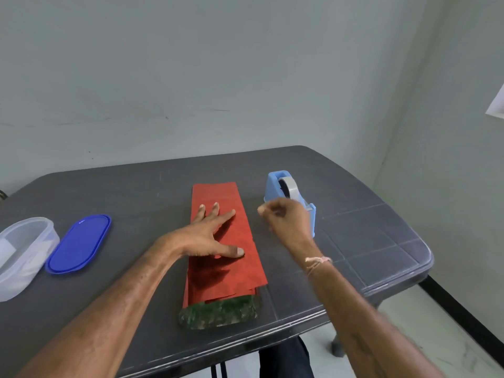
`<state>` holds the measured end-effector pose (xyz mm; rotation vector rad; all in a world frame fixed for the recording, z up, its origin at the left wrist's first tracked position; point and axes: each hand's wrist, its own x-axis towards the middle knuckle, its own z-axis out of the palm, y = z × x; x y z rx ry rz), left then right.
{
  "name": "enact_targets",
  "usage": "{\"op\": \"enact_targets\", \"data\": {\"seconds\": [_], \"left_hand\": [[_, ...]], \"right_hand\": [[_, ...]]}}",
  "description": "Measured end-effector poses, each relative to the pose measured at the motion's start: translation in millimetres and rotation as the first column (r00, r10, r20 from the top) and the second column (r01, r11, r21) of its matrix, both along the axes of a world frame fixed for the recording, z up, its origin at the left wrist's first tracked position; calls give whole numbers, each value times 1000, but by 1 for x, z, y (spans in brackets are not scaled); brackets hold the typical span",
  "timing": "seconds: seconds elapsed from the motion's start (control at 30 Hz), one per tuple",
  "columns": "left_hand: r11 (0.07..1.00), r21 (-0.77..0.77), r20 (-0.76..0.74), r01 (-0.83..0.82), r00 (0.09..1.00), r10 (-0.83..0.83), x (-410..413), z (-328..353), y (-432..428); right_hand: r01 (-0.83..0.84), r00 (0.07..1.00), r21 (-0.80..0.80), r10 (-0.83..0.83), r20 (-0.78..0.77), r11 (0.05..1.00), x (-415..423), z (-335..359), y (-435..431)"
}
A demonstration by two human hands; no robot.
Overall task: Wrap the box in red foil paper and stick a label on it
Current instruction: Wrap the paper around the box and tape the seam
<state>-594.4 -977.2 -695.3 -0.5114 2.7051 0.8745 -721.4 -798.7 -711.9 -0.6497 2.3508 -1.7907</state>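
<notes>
Softly shiny, creased red foil paper [231,266]; matt, scuffed plastic table [354,192] — smooth pale-blue plastic tape dispenser [275,184], glossy blue plastic lid [79,244], translucent plastic tub [19,268].

Clear tub [41,257] & blue lid [79,242] side by side on table [136,192].

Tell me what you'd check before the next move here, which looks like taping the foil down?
1. Foil pressed flat by the left hand: ok.
2. Right hand holds a piece of tape: cannot tell; the fingers are curled but blurred.
3. Dispenser close beside the right hand: ok.
4. Box fully covered: not ok; its green near end sticks out of the foil.
5. Label stuck on: not ok; none shows on the foil.
</notes>
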Motion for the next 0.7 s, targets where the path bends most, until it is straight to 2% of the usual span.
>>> {"op": "enact_targets", "data": {"seconds": [0.07,0.1,0.13,0.2,0.23,0.3,0.37,0.53,0.7], "left_hand": [[1000,1,18,8,1000,-8,-2,1,0],[1000,-2,31,13,999,-13,-2,1,0],[1000,-6,40,17,999,-17,-2,-1,0],[1000,-14,46,19,999,-18,-1,-2,-2],[1000,-17,48,19,999,-19,-1,-3,-3],[1000,-15,59,24,998,-23,-2,-2,-3],[999,-9,68,33,997,-33,-3,-1,-3],[999,-2,78,37,996,-37,-2,-4,-7],[999,1,71,52,996,-52,-2,-5,-7]], "right_hand": [[213,952,108,-181,-245,971,-22,12,17],[277,931,182,-217,-294,943,-35,16,26],[302,933,274,-225,-281,913,-46,19,33],[223,974,397,-188,-125,890,-62,23,41],[137,989,400,-144,-12,906,-66,24,44],[10,985,350,-69,156,937,-74,26,47],[-44,965,295,-36,260,954,-81,31,49],[-111,903,289,-25,430,951,-81,52,49],[-91,867,241,-42,496,966,-80,57,50]]}}
